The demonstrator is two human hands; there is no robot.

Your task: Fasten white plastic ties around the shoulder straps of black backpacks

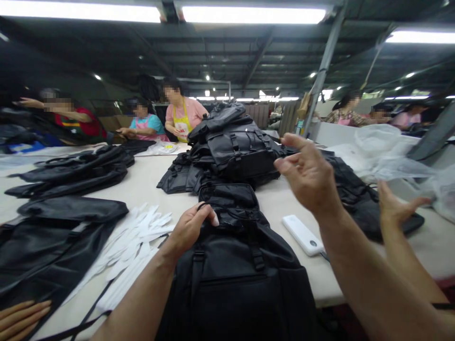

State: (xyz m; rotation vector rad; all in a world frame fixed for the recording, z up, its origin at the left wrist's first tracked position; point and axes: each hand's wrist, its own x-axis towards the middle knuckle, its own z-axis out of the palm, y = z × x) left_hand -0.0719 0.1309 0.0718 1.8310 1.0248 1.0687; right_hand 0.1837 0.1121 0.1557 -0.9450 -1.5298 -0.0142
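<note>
A black backpack (245, 289) lies in front of me on the table, its top end pointing away and its buckled straps facing up. My left hand (192, 227) is closed on the backpack's left edge near the top, with a small black loop by the index finger. Something white shows at the thumb tip; I cannot make out what. My right hand (309, 175) is raised above the table to the right of the backpack. Its thumb and index finger are apart, the other fingers curled, and no object shows between them.
Black backpacks are piled (241, 147) ahead, with more bags (78, 170) at left. White strips (138, 241) lie left of my backpack, a white power bank (302, 234) right. Co-workers' hands show at lower left (24, 317) and right (394, 208), near clear plastic bags (384, 147).
</note>
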